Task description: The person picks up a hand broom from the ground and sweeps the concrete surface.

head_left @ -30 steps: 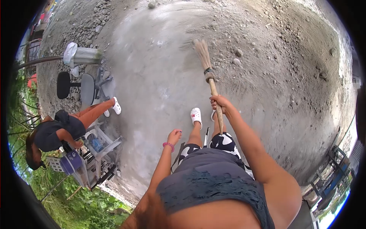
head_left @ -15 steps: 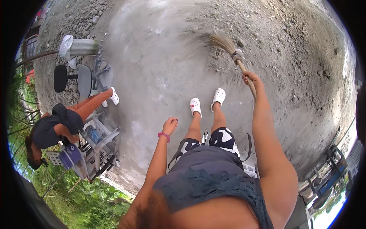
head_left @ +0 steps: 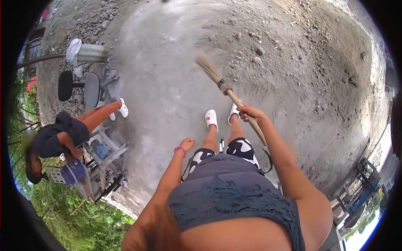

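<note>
My right hand is wrapped round the wooden handle of a broom. Its bristles point up and left over the dusty ground, and the handle's end reaches back past my wrist. A dark band binds the bristles to the handle. At my left side, my left hand hangs with its fingers curled in and nothing showing in them; a pink beaded bracelet circles that wrist. White clogs are on my feet, one of them partly behind my right hand.
To the left, a person stands by a metal frame holding a purple container. Beyond are an office chair and a pale cylinder. Loose stones and gravel cover the ground ahead and right.
My right hand has drawn the broom left and back toward my body, so the bristles have swung left. My left hand has dropped slightly closer to my body.
</note>
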Tool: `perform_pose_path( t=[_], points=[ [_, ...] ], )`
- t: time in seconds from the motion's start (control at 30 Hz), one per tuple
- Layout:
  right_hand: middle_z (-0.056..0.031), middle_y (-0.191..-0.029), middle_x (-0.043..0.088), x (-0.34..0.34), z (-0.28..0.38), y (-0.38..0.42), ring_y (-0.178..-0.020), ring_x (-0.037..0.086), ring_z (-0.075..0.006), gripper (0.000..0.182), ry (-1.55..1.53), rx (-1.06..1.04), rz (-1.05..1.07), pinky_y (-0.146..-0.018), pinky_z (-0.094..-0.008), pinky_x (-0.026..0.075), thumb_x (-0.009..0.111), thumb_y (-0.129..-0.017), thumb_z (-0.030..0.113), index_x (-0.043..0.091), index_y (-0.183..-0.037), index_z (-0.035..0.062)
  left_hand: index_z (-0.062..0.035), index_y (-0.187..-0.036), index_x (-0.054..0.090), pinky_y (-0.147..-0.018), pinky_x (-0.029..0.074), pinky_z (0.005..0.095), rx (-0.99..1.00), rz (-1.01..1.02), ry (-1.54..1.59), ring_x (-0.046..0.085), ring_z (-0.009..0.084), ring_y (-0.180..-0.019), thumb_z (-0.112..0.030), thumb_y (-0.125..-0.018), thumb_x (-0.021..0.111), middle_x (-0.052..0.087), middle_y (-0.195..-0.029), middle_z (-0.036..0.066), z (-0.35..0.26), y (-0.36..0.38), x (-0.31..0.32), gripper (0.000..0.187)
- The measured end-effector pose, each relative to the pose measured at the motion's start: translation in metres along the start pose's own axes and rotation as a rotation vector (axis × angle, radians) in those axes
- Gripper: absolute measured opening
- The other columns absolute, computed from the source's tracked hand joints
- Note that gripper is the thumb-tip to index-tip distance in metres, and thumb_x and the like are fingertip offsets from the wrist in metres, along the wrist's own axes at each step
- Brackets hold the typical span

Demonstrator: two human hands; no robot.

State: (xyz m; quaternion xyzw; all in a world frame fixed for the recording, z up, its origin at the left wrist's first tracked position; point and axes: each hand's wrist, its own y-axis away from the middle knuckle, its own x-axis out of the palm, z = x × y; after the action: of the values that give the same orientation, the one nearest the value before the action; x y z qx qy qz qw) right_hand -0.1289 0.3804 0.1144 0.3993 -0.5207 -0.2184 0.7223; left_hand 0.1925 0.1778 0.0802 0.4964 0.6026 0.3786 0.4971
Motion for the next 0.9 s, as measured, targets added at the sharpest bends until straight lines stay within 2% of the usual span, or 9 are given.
perform_pose_path(
  t=[0.13, 0.23, 0.3, 0.47, 0.6, 0.67, 0.77, 0.83, 0.9],
  points=[
    [0.0010, -0.056, 0.040, 0.045, -0.069, -0.072, -0.040, 0.038, -0.0043, 0.034, 0.198, 0.287, 0.309, -0.032, -0.0161, 0.033, 0.049, -0.073, 0.005, 0.037, -0.104, 0.0092, -0.0079, -0.087, 0.051, -0.048, 0.039, 0.0227, -0.070, -0.032, 0.062, 0.048, 0.0085, -0.058, -0.023, -0.073, 0.046, 0.052, -0.072, 0.001, -0.013, 0.007, -0.015, 0.021],
    [-0.0002, -0.055, 0.042, 0.052, -0.093, -0.087, -0.041, 0.041, -0.0070, 0.040, 0.341, 0.313, 0.286, -0.035, -0.0196, 0.036, 0.051, -0.071, 0.003, 0.035, -0.107, 0.0109, -0.0084, -0.088, 0.051, -0.048, 0.039, 0.0224, -0.004, -0.054, 0.095, 0.048, 0.0080, -0.060, -0.022, -0.074, 0.045, 0.052, -0.073, 0.000, -0.045, 0.011, -0.021, 0.021],
    [0.0000, -0.052, 0.042, 0.007, -0.085, -0.082, -0.041, 0.042, -0.0073, 0.043, 0.357, 0.313, 0.206, -0.034, -0.0204, 0.036, 0.051, -0.070, 0.002, 0.034, -0.109, 0.0122, -0.0085, -0.089, 0.051, -0.049, 0.039, 0.0221, 0.086, -0.074, 0.111, 0.048, 0.0077, -0.061, -0.022, -0.075, 0.044, 0.052, -0.074, 0.000, -0.068, 0.017, -0.026, 0.021],
    [-0.0003, -0.057, 0.043, -0.143, 0.003, 0.062, -0.038, 0.038, -0.0037, 0.047, -0.012, -0.114, -0.438, -0.032, -0.0162, 0.034, 0.048, -0.071, 0.003, 0.034, -0.114, 0.0170, -0.0082, -0.089, 0.051, -0.050, 0.039, 0.0215, 0.298, -0.075, 0.107, 0.048, 0.0075, -0.063, -0.021, -0.075, 0.043, 0.052, -0.075, 0.000, -0.096, 0.023, -0.021, 0.021],
    [0.0000, -0.057, 0.042, -0.148, 0.043, 0.094, -0.039, 0.038, -0.0045, 0.047, 0.128, -0.196, -0.470, -0.032, -0.0177, 0.035, 0.048, -0.071, 0.002, 0.034, -0.113, 0.0165, -0.0074, -0.088, 0.051, -0.048, 0.039, 0.0218, 0.337, -0.084, 0.029, 0.048, 0.0077, -0.061, -0.021, -0.074, 0.045, 0.052, -0.073, 0.000, -0.057, -0.001, -0.015, 0.021],
    [-0.0002, -0.055, 0.041, -0.110, 0.033, 0.084, -0.039, 0.037, -0.0061, 0.036, 0.245, -0.213, -0.648, -0.033, -0.0203, 0.034, 0.048, -0.070, 0.002, 0.039, -0.104, 0.0139, -0.0070, -0.087, 0.052, -0.046, 0.039, 0.0225, 0.315, -0.128, -0.026, 0.049, 0.0085, -0.059, -0.021, -0.072, 0.046, 0.052, -0.071, 0.001, -0.025, -0.011, -0.016, 0.022],
    [-0.0016, -0.051, 0.041, -0.099, -0.004, 0.046, -0.037, 0.038, -0.0081, 0.014, 0.046, -0.212, -0.625, -0.031, -0.0211, 0.034, 0.049, -0.069, 0.003, 0.038, -0.076, 0.0083, -0.0067, -0.085, 0.052, -0.045, 0.039, 0.0237, 0.226, -0.132, -0.078, 0.049, 0.0101, -0.056, -0.021, -0.069, 0.048, 0.052, -0.068, 0.001, 0.025, -0.021, -0.022, 0.022],
    [0.0005, -0.050, 0.041, -0.084, -0.018, 0.038, -0.036, 0.037, -0.0056, 0.010, -0.182, -0.196, -0.541, -0.031, -0.0173, 0.034, 0.047, -0.075, 0.010, 0.038, -0.073, 0.0071, -0.0064, -0.084, 0.052, -0.044, 0.039, 0.0241, 0.202, -0.183, -0.019, 0.049, 0.0104, -0.055, -0.021, -0.069, 0.048, 0.052, -0.066, 0.001, 0.047, -0.015, -0.031, 0.022],
    [0.0007, -0.049, 0.040, -0.077, -0.026, 0.036, -0.036, 0.038, -0.0062, 0.010, -0.595, -0.284, -0.231, -0.032, -0.0173, 0.038, 0.044, -0.077, 0.011, 0.038, -0.074, 0.0044, -0.0054, -0.077, 0.053, -0.049, 0.040, 0.0272, 0.180, -0.252, 0.064, 0.051, 0.0150, -0.056, -0.021, -0.067, 0.046, 0.053, -0.064, 0.005, 0.071, -0.007, -0.036, 0.020]
  ],
)
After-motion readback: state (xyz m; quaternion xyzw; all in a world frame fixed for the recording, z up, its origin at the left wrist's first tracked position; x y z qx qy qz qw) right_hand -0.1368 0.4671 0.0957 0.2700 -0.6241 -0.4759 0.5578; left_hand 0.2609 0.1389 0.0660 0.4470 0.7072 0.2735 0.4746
